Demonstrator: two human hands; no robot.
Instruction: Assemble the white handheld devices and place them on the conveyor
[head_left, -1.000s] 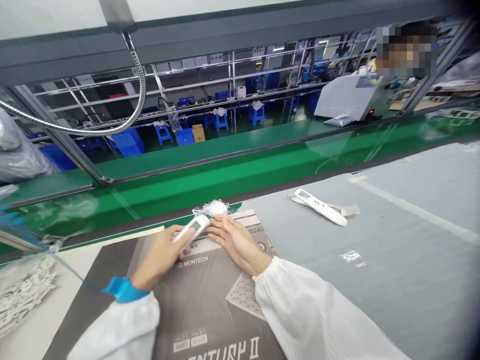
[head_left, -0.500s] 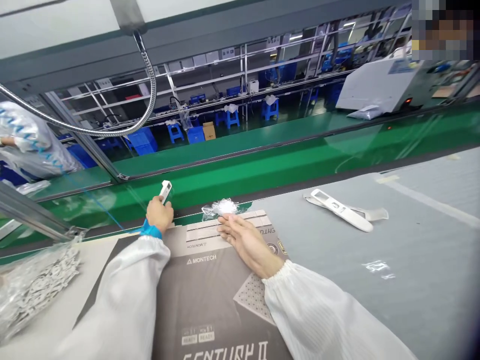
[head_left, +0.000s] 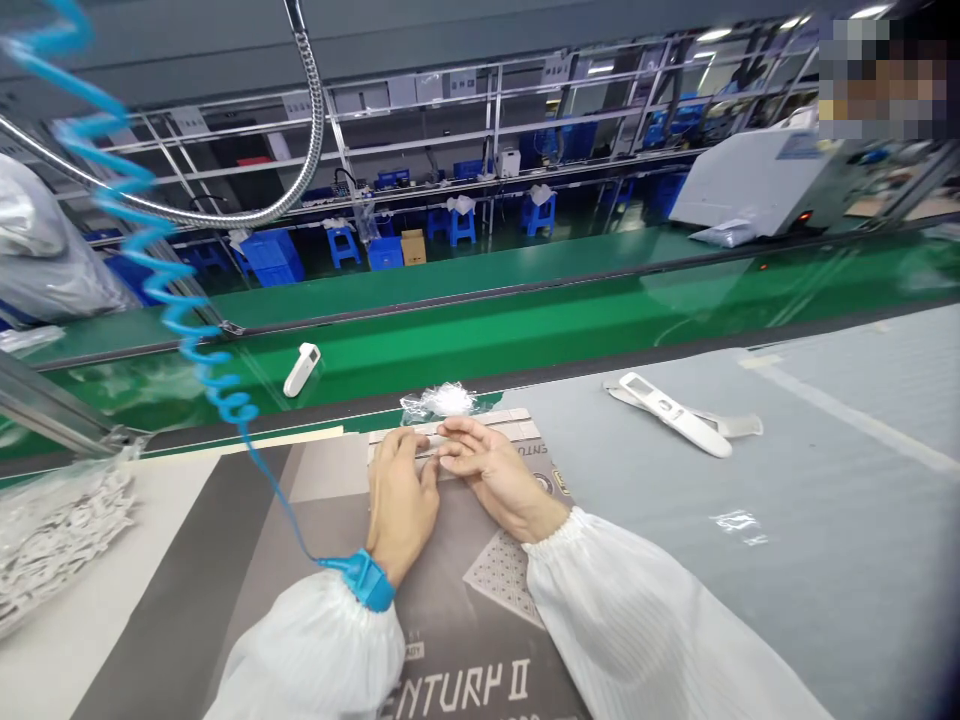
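Grey card [head_left: 337,500]: L hand [head_left: 401,495], R hand [head_left: 495,475] side by side, fingertips flat on strip [head_left: 510,428].

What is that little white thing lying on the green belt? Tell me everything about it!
It is a small white gadget, long with rounded ends, and looks like smooth plastic. Its far end seems a bit greyer, too small to tell why. It lies flat and slanted on the shiny green belt, alone; only the belt touches it. A crinkly clear bag sits to its right, and a blue coiled cord hangs to its left.
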